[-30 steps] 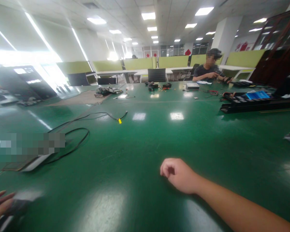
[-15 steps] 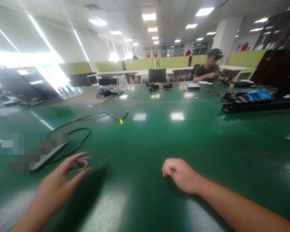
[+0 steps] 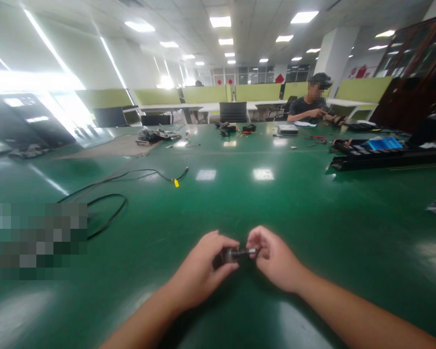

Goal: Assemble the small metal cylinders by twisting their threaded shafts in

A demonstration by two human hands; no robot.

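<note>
My left hand (image 3: 199,264) is closed around a dark round part with a ribbed shaft (image 3: 232,254), held just above the green tabletop. Its thumb and fingers grip the wide end, while the shaft points right and ends in a bright metal tip. At that tip is my right hand (image 3: 271,254), its fingers curled in. Whether they grip the tip or another small thing is hidden.
A black cable (image 3: 125,203) with a yellow tag (image 3: 176,183) lies to the left, near a blurred-out object. Tools and electronic parts (image 3: 156,135) lie at the far side. A black rail (image 3: 363,162) rests at the right. Across the table sits a person (image 3: 308,109).
My left hand has moved right with the round part, from the table's left side to my right hand. The right hand has stayed nearly in place, fingers still curled.
</note>
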